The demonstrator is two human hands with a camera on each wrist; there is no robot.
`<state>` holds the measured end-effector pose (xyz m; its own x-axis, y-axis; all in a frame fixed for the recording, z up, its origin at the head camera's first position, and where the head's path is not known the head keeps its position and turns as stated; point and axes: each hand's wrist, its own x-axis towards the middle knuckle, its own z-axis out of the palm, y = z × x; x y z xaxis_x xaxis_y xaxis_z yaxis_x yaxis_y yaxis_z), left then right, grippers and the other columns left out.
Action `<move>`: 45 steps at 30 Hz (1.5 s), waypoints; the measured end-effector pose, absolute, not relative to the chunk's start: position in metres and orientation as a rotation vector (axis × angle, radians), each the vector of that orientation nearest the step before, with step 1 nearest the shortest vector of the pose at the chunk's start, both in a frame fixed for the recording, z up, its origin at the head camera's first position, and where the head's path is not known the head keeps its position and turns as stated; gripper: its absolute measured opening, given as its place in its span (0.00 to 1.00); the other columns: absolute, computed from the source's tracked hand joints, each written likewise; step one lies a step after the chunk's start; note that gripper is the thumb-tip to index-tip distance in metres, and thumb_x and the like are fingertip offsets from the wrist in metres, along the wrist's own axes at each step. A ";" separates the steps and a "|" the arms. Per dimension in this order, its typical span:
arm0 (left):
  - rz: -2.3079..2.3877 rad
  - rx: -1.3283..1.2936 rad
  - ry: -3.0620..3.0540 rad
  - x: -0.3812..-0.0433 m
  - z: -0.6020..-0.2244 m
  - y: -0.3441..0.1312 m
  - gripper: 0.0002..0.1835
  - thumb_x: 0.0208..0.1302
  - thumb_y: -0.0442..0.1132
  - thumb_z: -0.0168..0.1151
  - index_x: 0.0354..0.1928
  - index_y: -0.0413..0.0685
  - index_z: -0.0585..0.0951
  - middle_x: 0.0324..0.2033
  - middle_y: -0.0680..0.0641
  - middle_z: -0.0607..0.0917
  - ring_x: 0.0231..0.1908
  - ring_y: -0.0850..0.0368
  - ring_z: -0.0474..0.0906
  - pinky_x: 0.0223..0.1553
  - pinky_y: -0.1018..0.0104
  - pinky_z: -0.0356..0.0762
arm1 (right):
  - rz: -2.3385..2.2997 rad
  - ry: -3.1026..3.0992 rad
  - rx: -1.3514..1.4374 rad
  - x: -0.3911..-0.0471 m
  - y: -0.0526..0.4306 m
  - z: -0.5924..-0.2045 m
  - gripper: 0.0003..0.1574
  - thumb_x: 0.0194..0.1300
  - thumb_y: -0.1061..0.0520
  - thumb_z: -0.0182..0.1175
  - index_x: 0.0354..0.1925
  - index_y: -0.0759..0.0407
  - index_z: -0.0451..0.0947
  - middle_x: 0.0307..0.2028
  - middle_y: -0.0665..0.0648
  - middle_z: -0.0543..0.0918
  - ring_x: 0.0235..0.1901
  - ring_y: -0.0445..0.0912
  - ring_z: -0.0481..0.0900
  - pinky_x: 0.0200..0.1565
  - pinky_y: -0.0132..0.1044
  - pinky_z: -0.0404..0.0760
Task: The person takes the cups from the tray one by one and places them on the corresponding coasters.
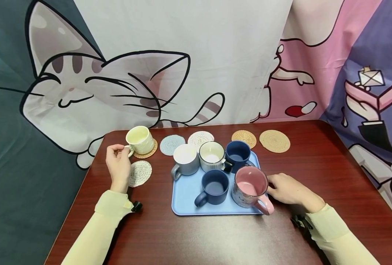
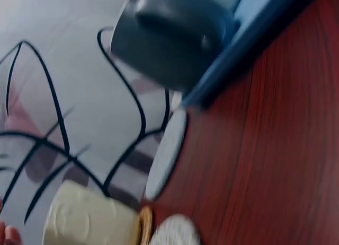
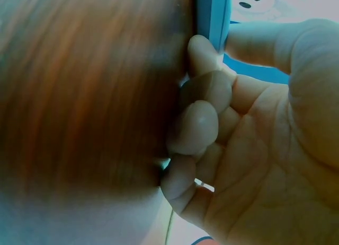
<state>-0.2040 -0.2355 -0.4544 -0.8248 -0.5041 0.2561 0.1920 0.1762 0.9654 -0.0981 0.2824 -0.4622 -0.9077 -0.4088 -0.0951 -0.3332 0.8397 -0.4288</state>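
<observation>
My left hand (image 1: 117,167) pinches the handle of a pale yellow mug (image 1: 143,142) at the back left. The mug stands upright on a round woven coaster (image 1: 153,151); its embossed side shows low in the left wrist view. My right hand (image 1: 286,188) holds the right edge of a light blue tray (image 1: 186,202), thumb over the rim and curled fingers beneath, as the right wrist view shows. On the tray stand a grey mug (image 1: 190,165), a white mug with a dark handle (image 1: 209,164), two navy mugs (image 1: 215,193) and a pink patterned mug (image 1: 243,197).
A cream coaster (image 1: 140,173) lies beside my left hand. Along the back lie a light blue coaster (image 1: 172,144), a white one (image 1: 200,137) and two tan ones (image 1: 274,141). Behind the dark red table (image 1: 318,158) hangs a printed cat curtain (image 1: 242,55).
</observation>
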 end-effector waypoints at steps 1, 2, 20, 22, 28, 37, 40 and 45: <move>-1.712 0.264 -1.950 -0.202 -0.454 -0.231 0.03 0.69 0.29 0.59 0.42 0.42 0.76 0.29 0.56 0.73 0.27 0.67 0.67 0.32 0.77 0.67 | -0.612 2.837 -0.574 -0.098 0.282 -0.462 0.07 0.70 0.54 0.63 0.33 0.43 0.83 0.24 0.39 0.77 0.27 0.35 0.74 0.34 0.35 0.75; -1.727 0.242 -1.984 -0.200 -0.454 -0.226 0.03 0.69 0.29 0.58 0.43 0.39 0.77 0.29 0.57 0.73 0.27 0.67 0.68 0.32 0.77 0.67 | -0.613 2.836 -0.573 -0.098 0.282 -0.462 0.07 0.70 0.54 0.63 0.33 0.43 0.83 0.23 0.39 0.77 0.27 0.35 0.74 0.34 0.35 0.75; -2.123 0.018 -2.575 -0.166 -0.459 -0.171 0.16 0.80 0.44 0.53 0.51 0.36 0.77 0.37 0.49 0.85 0.23 0.62 0.71 0.23 0.72 0.65 | -0.620 2.803 -0.542 -0.099 0.284 -0.464 0.04 0.71 0.53 0.63 0.37 0.45 0.84 0.26 0.40 0.80 0.29 0.36 0.76 0.36 0.35 0.77; -2.154 0.022 -2.600 -0.164 -0.460 -0.167 0.16 0.80 0.44 0.53 0.51 0.36 0.78 0.31 0.49 0.83 0.22 0.61 0.71 0.22 0.72 0.64 | -0.618 2.803 -0.544 -0.100 0.284 -0.463 0.04 0.71 0.53 0.63 0.39 0.45 0.84 0.28 0.40 0.81 0.30 0.36 0.77 0.37 0.36 0.79; -2.231 -0.034 -2.615 -0.158 -0.462 -0.159 0.15 0.80 0.44 0.52 0.48 0.36 0.78 0.24 0.48 0.79 0.18 0.61 0.68 0.18 0.72 0.60 | -0.612 2.806 -0.541 -0.099 0.283 -0.461 0.04 0.71 0.53 0.63 0.38 0.45 0.84 0.27 0.40 0.81 0.29 0.36 0.76 0.36 0.36 0.78; -2.246 -0.098 -2.647 -0.154 -0.463 -0.152 0.18 0.81 0.44 0.50 0.45 0.34 0.79 0.35 0.47 0.87 0.20 0.63 0.70 0.21 0.73 0.63 | -0.603 2.825 -0.556 -0.100 0.281 -0.461 0.07 0.70 0.54 0.63 0.33 0.44 0.83 0.24 0.40 0.78 0.27 0.36 0.75 0.35 0.35 0.76; -2.225 -0.087 -2.673 -0.154 -0.465 -0.152 0.17 0.81 0.44 0.50 0.43 0.35 0.81 0.33 0.49 0.87 0.19 0.64 0.70 0.21 0.73 0.64 | -0.594 2.835 -0.559 -0.100 0.281 -0.461 0.07 0.70 0.54 0.63 0.33 0.43 0.82 0.25 0.40 0.79 0.28 0.36 0.77 0.35 0.37 0.77; -2.209 -0.083 -2.711 -0.153 -0.467 -0.151 0.20 0.81 0.47 0.50 0.41 0.36 0.81 0.28 0.53 0.83 0.19 0.63 0.68 0.23 0.72 0.65 | -0.603 2.856 -0.582 -0.099 0.282 -0.461 0.10 0.70 0.55 0.62 0.31 0.42 0.81 0.25 0.40 0.81 0.29 0.37 0.80 0.35 0.40 0.80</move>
